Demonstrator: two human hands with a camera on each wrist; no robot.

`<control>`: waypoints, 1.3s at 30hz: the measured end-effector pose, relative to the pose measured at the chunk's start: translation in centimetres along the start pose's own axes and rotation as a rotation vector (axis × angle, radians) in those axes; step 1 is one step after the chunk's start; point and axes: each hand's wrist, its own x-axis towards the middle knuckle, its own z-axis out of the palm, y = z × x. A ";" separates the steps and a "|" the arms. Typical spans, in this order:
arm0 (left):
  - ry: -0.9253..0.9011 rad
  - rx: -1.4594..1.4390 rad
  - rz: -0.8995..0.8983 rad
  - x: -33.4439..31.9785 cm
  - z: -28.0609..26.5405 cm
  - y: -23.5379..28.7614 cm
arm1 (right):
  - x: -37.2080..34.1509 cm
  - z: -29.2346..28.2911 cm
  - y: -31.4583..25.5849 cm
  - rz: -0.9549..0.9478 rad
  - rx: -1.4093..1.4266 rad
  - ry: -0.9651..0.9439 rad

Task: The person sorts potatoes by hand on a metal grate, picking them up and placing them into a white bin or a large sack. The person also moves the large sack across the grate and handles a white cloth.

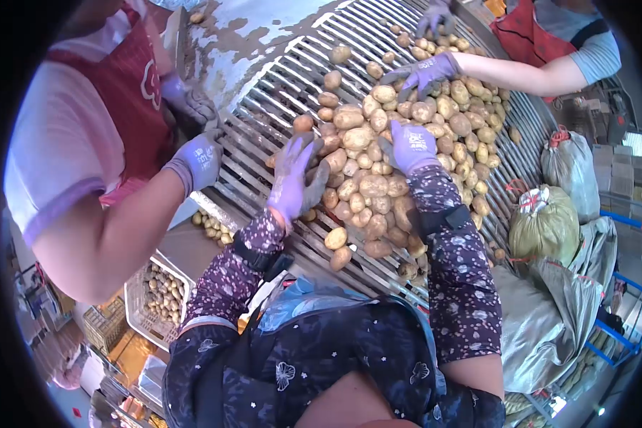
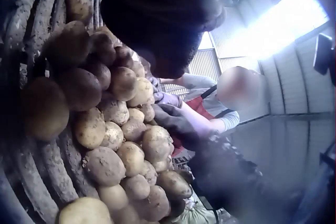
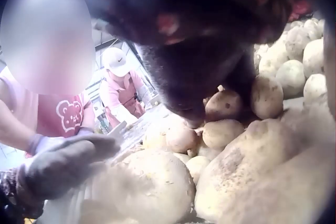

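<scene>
Firstly, left hand (image 1: 292,182): purple-gloved, fingers spreading fairly straight, gripping nothing visible, resting beside the pile's left edge. Right hand (image 1: 412,148): lying atop the pile; finger bend and any hold, cannot tell. Potatoes (image 1: 374,185): heaping on slatted metal table (image 1: 253,153), between and beyond both hands. White crate (image 1: 137,314), lower left: holding small potatoes. Green sack (image 1: 546,232), right: standing tied, contents hidden.

Long grey slatted rack (image 1: 250,182): metal-looking, rough
Rounded yellow-brown potatoes (image 1: 373,186): matt, soil-dusted
Round green sack (image 1: 544,232): plastic-looking, slightly glossy
Dark speckled tubular sleeves (image 1: 464,285): matt cloth
</scene>
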 end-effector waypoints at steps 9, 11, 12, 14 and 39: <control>-0.493 -1.698 -0.719 -2.3 1.4 2.5 | -8.4 1.3 -2.0 -0.219 0.702 0.260; -0.407 -1.762 -0.853 -2.9 2.7 1.0 | -6.5 -0.7 -0.3 0.006 0.384 0.202; -0.388 -1.837 -0.847 -3.1 3.0 0.6 | -5.7 -0.6 1.1 0.056 0.235 0.180; -0.346 -1.987 -0.830 -3.1 3.3 0.0 | -4.0 0.8 2.2 0.105 -0.011 0.058; -0.705 -0.137 -0.927 -13.0 -18.7 -1.3 | -11.1 0.7 -3.6 -0.252 0.267 0.293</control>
